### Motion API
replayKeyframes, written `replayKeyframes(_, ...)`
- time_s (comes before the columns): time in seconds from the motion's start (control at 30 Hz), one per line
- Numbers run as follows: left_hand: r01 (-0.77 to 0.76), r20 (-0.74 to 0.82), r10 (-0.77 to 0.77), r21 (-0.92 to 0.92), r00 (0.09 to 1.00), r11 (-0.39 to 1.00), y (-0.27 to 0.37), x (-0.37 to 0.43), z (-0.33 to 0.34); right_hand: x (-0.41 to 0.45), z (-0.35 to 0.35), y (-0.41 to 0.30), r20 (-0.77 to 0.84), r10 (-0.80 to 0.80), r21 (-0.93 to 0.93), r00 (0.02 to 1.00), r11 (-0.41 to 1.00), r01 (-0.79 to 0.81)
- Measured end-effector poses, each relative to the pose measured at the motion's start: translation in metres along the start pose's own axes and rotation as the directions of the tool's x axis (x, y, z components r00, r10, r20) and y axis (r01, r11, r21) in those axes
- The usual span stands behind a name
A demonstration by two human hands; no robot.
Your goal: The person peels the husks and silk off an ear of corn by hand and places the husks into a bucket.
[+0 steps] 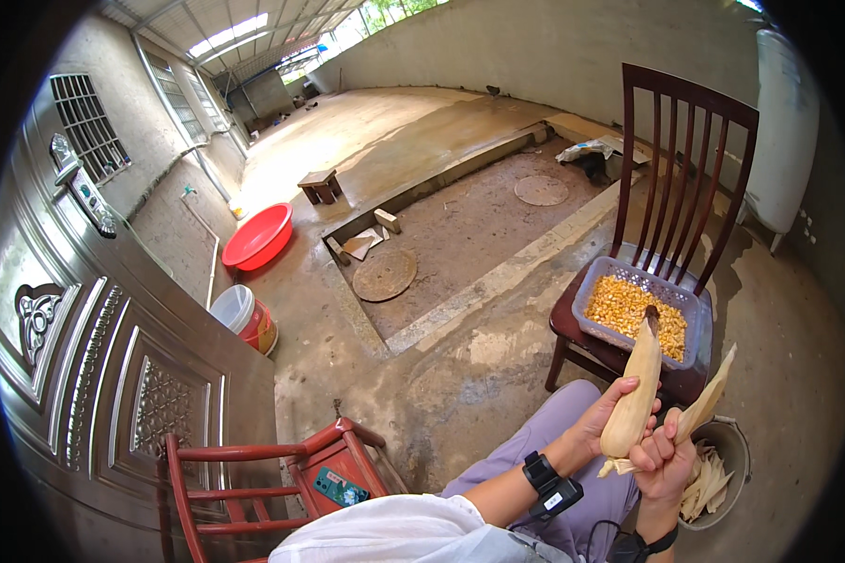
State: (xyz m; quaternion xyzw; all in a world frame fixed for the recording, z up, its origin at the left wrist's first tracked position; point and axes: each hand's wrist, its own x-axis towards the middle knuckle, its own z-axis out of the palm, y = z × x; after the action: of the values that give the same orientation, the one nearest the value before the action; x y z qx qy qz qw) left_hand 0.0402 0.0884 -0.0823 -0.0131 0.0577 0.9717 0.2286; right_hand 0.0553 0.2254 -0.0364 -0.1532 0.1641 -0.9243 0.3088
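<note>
An ear of corn [634,401], still wrapped in dry husk with a dark silk tip, tilts upward in my left hand [605,415]. My right hand [662,457] is closed around a dry husk leaf [708,398] that sticks up past the fist; its base is beside the stalk end of the ear. Just beyond the ear's tip, a plastic basket [583,318] of loose yellow corn kernels [616,304] rests on the seat of a dark wooden chair [562,325]. Below my right hand a bucket [741,450] holds stripped husks [708,485].
A red wooden chair [236,450] with a phone [339,487] on its seat stands at my left, beside a metal door [176,394]. Farther off are a white-and-red bucket [257,327], a red basin [260,239], a small stool [320,184] and a sunken dirt bed [465,232] with a raised edge.
</note>
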Motion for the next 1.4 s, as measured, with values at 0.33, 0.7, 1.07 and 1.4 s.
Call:
replayKeyframes(0.33,-0.239,-0.157,0.256,0.12,0.954,0.964,0.004,0.003,-0.001,-0.001,0.02,0.016,-0.108,-0.384,-0.325,0.917,0.885,0.332)
replayKeyframes(0.7,-0.304,-0.162,0.335,0.187,0.928,0.934,0.006,-0.004,0.014,0.006,0.017,0.029,0.007,-0.423,-0.511,0.906,0.778,0.367)
replayKeyframes(1.07,-0.208,-0.182,0.274,0.315,0.944,0.926,0.003,-0.005,0.003,0.009,0.012,0.016,-0.111,-0.323,-0.341,0.94,0.901,0.269)
replayKeyframes(1.4,-0.092,-0.164,0.162,0.369,0.973,0.925,-0.007,-0.005,-0.001,0.004,-0.015,-0.014,-0.085,0.163,0.022,0.983,0.987,-0.161)
